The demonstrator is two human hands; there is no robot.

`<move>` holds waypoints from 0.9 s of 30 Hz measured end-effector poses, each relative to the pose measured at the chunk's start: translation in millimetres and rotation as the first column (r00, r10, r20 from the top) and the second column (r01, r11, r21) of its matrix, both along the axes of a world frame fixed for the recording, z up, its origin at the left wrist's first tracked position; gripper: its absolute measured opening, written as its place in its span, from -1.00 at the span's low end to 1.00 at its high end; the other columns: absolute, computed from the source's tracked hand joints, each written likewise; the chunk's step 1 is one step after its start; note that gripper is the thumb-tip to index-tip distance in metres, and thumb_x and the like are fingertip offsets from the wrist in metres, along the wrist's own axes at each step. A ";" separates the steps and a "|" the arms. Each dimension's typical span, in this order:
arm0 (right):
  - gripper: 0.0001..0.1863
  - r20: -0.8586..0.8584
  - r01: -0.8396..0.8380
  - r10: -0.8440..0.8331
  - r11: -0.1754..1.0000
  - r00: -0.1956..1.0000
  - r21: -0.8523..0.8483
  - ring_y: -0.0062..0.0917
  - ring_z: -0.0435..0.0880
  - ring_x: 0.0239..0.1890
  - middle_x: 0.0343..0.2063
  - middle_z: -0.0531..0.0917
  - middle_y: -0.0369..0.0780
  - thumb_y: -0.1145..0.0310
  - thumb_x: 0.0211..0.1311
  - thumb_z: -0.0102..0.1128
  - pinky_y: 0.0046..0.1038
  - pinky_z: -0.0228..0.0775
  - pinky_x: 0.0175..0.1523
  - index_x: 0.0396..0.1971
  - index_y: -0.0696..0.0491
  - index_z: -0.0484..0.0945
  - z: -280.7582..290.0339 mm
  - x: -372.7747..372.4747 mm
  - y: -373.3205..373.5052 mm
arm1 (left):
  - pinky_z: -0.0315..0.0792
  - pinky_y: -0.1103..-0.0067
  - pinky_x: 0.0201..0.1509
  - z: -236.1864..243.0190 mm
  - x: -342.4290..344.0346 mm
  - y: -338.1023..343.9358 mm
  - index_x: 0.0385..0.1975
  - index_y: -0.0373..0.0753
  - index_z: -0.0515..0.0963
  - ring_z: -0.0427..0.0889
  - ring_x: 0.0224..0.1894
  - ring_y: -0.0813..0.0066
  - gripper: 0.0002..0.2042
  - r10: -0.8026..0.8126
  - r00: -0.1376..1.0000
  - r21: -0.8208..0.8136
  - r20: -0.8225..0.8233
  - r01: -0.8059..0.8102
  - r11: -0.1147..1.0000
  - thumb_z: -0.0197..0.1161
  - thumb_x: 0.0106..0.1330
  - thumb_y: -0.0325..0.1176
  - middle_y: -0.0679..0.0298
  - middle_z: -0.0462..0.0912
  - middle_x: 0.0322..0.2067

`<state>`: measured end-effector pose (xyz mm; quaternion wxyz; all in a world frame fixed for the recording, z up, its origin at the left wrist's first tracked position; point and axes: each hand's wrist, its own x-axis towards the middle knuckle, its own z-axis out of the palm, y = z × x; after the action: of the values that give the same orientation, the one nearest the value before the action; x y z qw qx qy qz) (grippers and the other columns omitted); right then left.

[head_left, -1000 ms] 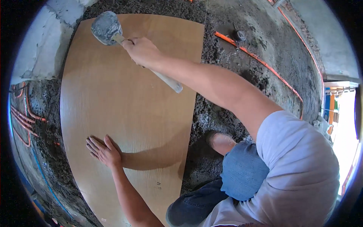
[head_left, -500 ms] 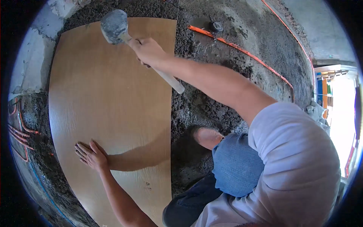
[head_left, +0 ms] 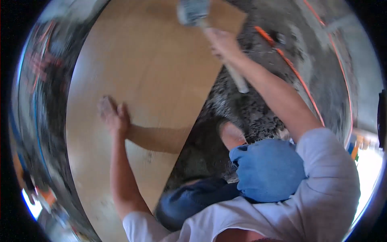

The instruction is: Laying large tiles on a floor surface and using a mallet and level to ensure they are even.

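Note:
A large, glossy wood-coloured tile (head_left: 141, 76) lies on dark, crumbly mortar. On its left part rests my left hand (head_left: 114, 114), palm down and fingers stretched out, somewhat blurred. My right hand (head_left: 224, 44) is wrapped round the pale handle of a mallet (head_left: 238, 78). The mallet's thick grey head hangs over the tile's far part; whether it touches the surface cannot be made out. The handle's end sticks out past the tile's right edge, above the mortar.
Orange conduit (head_left: 296, 72) runs along the rough floor on the right. Farther left are more orange pipes and a blue line (head_left: 39, 133). My bent knee in blue jeans (head_left: 268, 171) and a bare foot (head_left: 232, 135) are beside the tile's right edge. Bright daylight enters at far right.
The view has turned, so the tile now slants and more of the left side shows. The mallet is still in my right hand, and my left hand is still on the tile.

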<state>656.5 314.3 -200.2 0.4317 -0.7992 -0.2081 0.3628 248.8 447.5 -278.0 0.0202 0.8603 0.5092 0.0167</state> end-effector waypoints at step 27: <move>-0.53 0.097 -0.860 0.890 0.455 0.445 -0.231 -0.66 0.42 -0.52 -0.55 0.46 -0.32 0.05 0.35 -0.13 -0.58 0.27 -0.41 -0.14 0.19 0.50 -19.0 -172.1 -41.6 | -0.35 0.28 0.42 1.1 -336.2 -248.9 0.31 -0.33 -0.03 -0.24 0.40 0.12 -0.24 0.989 0.065 -0.051 0.136 -0.996 0.073 -0.14 0.26 0.14 0.07 -0.11 0.35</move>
<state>484.4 272.7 -219.2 0.0975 -0.6384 -0.6066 0.4636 -87.4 198.6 -276.9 0.0137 0.2804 0.9548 0.0980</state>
